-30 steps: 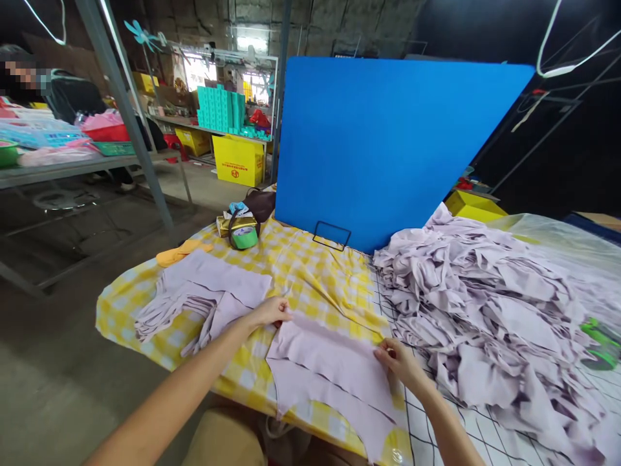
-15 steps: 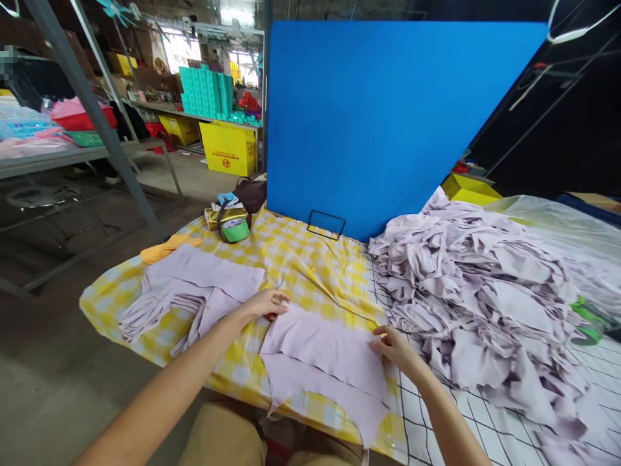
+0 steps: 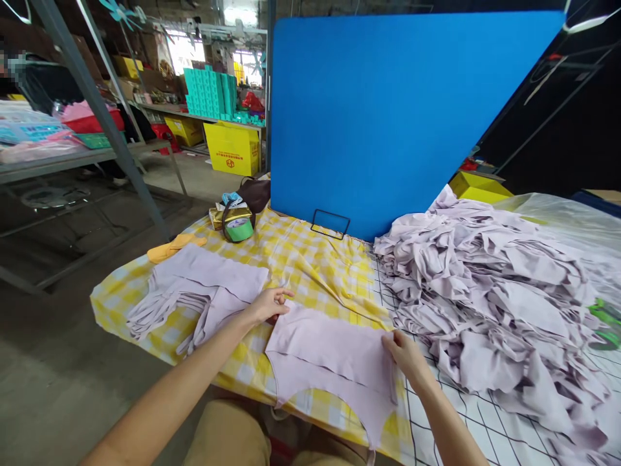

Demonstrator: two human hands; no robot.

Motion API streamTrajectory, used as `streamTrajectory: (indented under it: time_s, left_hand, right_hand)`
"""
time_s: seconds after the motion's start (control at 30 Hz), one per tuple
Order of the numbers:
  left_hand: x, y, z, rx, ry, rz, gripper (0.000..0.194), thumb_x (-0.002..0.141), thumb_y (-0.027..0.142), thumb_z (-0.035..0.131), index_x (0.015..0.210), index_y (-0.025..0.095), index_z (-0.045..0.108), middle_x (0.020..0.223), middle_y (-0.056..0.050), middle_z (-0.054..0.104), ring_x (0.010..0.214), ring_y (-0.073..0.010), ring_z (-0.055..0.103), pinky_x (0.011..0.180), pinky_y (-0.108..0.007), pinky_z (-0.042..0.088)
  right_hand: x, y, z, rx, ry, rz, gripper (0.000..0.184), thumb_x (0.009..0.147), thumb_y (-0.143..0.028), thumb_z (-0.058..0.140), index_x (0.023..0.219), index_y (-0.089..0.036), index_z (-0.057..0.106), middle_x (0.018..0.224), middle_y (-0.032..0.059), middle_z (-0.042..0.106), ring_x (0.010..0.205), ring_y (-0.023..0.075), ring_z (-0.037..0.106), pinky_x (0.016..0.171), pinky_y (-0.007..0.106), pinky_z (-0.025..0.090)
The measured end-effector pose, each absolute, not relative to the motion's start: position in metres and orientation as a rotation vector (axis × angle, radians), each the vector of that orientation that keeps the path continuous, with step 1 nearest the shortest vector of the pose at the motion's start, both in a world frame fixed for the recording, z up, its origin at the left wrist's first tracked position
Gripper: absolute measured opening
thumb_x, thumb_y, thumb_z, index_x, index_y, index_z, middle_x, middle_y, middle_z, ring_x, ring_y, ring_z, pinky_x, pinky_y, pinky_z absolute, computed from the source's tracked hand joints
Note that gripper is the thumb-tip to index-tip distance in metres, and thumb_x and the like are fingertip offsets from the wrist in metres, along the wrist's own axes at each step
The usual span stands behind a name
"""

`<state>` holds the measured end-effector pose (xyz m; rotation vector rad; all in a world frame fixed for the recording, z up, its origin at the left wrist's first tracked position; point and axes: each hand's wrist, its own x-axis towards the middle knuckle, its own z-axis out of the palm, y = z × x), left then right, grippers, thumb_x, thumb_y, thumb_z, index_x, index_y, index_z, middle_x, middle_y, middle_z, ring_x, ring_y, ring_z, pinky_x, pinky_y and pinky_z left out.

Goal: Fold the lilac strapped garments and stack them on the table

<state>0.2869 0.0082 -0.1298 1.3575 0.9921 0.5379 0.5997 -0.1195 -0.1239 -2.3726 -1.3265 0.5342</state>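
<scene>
Across a dim workshop, turquoise stacks (image 3: 209,94) with a yellow box (image 3: 233,149) below. Closer in, a tabletop (image 3: 114,291) dressed in yellow checked cloth (image 3: 303,255), giving way to white black-lined cloth (image 3: 439,427) towards the right. Upright along the far edge, a big blue board (image 3: 402,123).

Near the middle of the near edge, a pale lilac garment piece (image 3: 334,362), laid out flat: straight side towards the far edge, curved cut-out and narrow strap end at the near one. At its far left corner, the left hand (image 3: 269,305), thumb and fingers nearly together; cannot tell whether actually pinching. At its far right corner, the right hand (image 3: 405,355), thumb and fingers closed on the fabric.

Towards the left edge, a layered stack of similar pieces (image 3: 208,275), with an orange item (image 3: 177,247) just beyond. Farther back, near the far left corner, green tape (image 3: 239,229) against a gold box (image 3: 233,215). Heaped over the right part, a crumpled lilac pile (image 3: 485,291).
</scene>
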Motion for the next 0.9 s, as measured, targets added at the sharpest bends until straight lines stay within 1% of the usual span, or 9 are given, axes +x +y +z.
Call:
streamTrajectory:
  time_s: [0.17, 0.23, 0.3, 0.47, 0.57, 0.67, 0.73, 0.83, 0.9]
  left_hand:
    - [0.298, 0.009, -0.127, 1.821, 1.291, 0.739, 0.039, 0.070, 0.002, 0.049, 0.106, 0.016, 0.052, 0.073, 0.002, 0.051, 0.066, -0.0115, 0.052, 0.065, -0.024, 0.044]
    - [0.306, 0.009, -0.133, 1.929, 1.386, 0.752, 0.042, 0.073, -0.002, 0.045, 0.110, 0.016, 0.050, 0.092, -0.005, 0.057, 0.085, -0.0165, 0.055, 0.079, -0.029, 0.043]
    - [0.310, 0.008, -0.141, 1.968, 1.403, 0.766, 0.044, 0.076, -0.002, 0.041, 0.115, 0.017, 0.047, 0.110, -0.009, 0.054, 0.098, -0.0187, 0.053, 0.086, -0.031, 0.041]
    - [0.305, 0.009, -0.148, 2.194, 1.417, 0.653, 0.043, 0.083, 0.005, 0.040, 0.125, 0.017, 0.041, 0.116, -0.012, 0.052, 0.099, -0.0203, 0.055, 0.084, -0.031, 0.043]
    - [0.305, 0.003, -0.143, 2.360, 1.554, 0.490, 0.045, 0.085, 0.011, 0.044, 0.129, 0.014, 0.038, 0.118, -0.014, 0.050, 0.096, -0.0227, 0.057, 0.081, -0.033, 0.045]
    - [0.308, -0.009, -0.141, 2.618, 1.477, 0.448, 0.050, 0.085, 0.020, 0.049, 0.133, 0.019, 0.036, 0.131, -0.013, 0.043, 0.115, -0.0264, 0.046, 0.095, -0.038, 0.038]
    - [0.309, -0.017, -0.144, 2.753, 1.206, 0.369, 0.053, 0.085, 0.029, 0.050, 0.135, 0.023, 0.033, 0.140, -0.008, 0.035, 0.129, -0.0266, 0.031, 0.105, -0.041, 0.027]
    - [0.303, -0.025, -0.151, 2.761, 0.959, 0.178, 0.053, 0.088, 0.039, 0.043, 0.138, 0.027, 0.028, 0.148, -0.004, 0.022, 0.136, -0.0244, 0.016, 0.109, -0.044, 0.016]
    - [0.295, -0.027, -0.153, 2.725, 0.951, 0.093, 0.054, 0.089, 0.042, 0.039, 0.139, 0.027, 0.025, 0.149, -0.004, 0.016, 0.136, -0.0239, 0.013, 0.109, -0.045, 0.013]
  right_hand:
    - [0.584, -0.111, -0.124, -2.485, -1.283, 0.330, 0.026, 0.084, -0.032, 0.030, 0.082, -0.020, 0.053, 0.068, 0.0052, 0.059, 0.062, 0.0188, 0.055, 0.054, 0.027, 0.036]
    - [0.574, -0.107, -0.128, -2.555, -1.275, 0.261, 0.029, 0.088, -0.031, 0.026, 0.089, -0.020, 0.053, 0.067, 0.0067, 0.059, 0.062, 0.0204, 0.056, 0.053, 0.028, 0.034]
    - [0.567, -0.104, -0.133, -2.609, -1.297, 0.209, 0.033, 0.091, -0.033, 0.022, 0.093, -0.021, 0.053, 0.064, 0.0068, 0.058, 0.060, 0.0212, 0.057, 0.052, 0.028, 0.032]
    - [0.570, -0.104, -0.136, -2.666, -1.408, 0.112, 0.035, 0.092, -0.041, 0.027, 0.100, -0.021, 0.054, 0.067, 0.0080, 0.062, 0.063, 0.0238, 0.059, 0.056, 0.031, 0.036]
    - [0.571, -0.109, -0.134, -2.692, -1.404, 0.059, 0.034, 0.092, -0.036, 0.030, 0.106, -0.017, 0.053, 0.082, 0.0122, 0.065, 0.069, 0.0257, 0.061, 0.060, 0.034, 0.041]
    - [0.564, -0.116, -0.136, -2.595, -1.500, -0.100, 0.038, 0.092, -0.026, 0.026, 0.120, -0.013, 0.048, 0.114, 0.0171, 0.058, 0.096, 0.0281, 0.057, 0.074, 0.038, 0.042]
    - [0.558, -0.120, -0.144, -2.415, -1.745, -0.168, 0.041, 0.092, -0.027, 0.027, 0.126, -0.016, 0.046, 0.130, 0.0143, 0.048, 0.116, 0.0278, 0.045, 0.088, 0.040, 0.038]
    - [0.558, -0.128, -0.157, -2.262, -2.002, -0.055, 0.044, 0.090, -0.034, 0.030, 0.131, -0.023, 0.043, 0.139, 0.0066, 0.040, 0.129, 0.0261, 0.031, 0.099, 0.046, 0.027]
    - [0.563, -0.140, -0.159, -2.311, -1.926, 0.003, 0.046, 0.089, -0.036, 0.030, 0.130, -0.022, 0.044, 0.139, 0.0078, 0.040, 0.130, 0.0267, 0.029, 0.099, 0.049, 0.025]
